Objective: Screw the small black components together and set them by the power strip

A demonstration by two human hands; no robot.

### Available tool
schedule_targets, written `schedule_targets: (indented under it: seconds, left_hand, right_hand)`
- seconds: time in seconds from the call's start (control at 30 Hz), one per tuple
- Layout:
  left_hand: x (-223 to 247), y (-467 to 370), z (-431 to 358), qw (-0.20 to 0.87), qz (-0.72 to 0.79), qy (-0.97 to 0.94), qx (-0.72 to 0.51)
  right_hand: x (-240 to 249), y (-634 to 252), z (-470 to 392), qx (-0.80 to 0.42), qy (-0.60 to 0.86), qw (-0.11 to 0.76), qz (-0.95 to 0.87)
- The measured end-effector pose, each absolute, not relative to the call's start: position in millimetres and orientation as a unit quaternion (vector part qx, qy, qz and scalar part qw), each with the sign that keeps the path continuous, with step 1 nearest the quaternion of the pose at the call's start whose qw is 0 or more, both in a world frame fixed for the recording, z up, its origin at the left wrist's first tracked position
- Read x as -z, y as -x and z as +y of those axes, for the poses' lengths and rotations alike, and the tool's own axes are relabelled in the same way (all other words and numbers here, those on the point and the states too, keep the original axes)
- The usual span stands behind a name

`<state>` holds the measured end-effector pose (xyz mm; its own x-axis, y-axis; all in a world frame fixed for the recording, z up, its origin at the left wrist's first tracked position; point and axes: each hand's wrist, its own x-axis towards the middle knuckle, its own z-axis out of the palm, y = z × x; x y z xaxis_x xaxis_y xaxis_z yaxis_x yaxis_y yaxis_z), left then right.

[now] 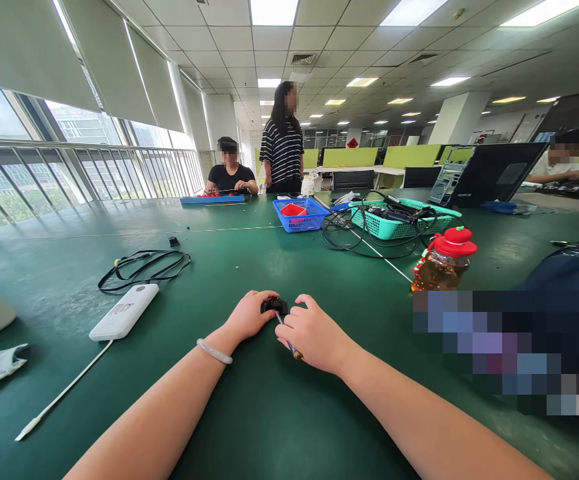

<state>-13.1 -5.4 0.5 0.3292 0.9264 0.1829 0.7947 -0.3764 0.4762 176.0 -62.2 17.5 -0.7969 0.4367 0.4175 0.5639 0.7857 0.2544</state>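
Observation:
My left hand (252, 315) is closed around the left side of a small black part (275, 305), which rests on the green table in front of me. Between the fingers of my right hand (314, 337) is a thin screwdriver (295, 352), its handle end pointing down toward me. The screwdriver's metal shaft leans up to the near side of the black part. Whether its tip sits in a screw is too small to tell. My fingers hide much of the black part.
On the left lie a white power bank (125, 312) with a cable and a coiled black cable (144, 270). A blue basket (301, 223), a green basket (394, 230) of cables and a red-lidded bottle (442, 263) stand beyond my right hand. People are across the table.

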Motion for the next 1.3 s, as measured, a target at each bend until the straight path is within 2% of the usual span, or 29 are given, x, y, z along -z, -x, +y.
schedule_targets:
  seconds: [0.2,0.5,0.97,1.3]
  left_hand:
    - [-1.5,13.4,-6.6,0.156,0.533,-0.802,-0.222]
    - [-1.3,13.1,-7.0,0.159,0.540,-0.797,-0.219]
    - [0.3,13.1,-6.1,0.156,0.535,-0.800,-0.225]
    - [0.9,13.4,-5.6,0.160,0.542,-0.794,-0.224]
  right_hand:
    - [-21.7,-178.2,-62.1,0.179,0.279,0.165,-0.929]
    - [-23.2,-174.5,-67.3,0.138,0.263,0.254,-0.920]
    - [-24.5,-174.6,-66.5,0.177,0.269,0.270,-0.907]
    - [-16.3,-170.0,-67.1,0.177,0.288,0.227,-0.913]
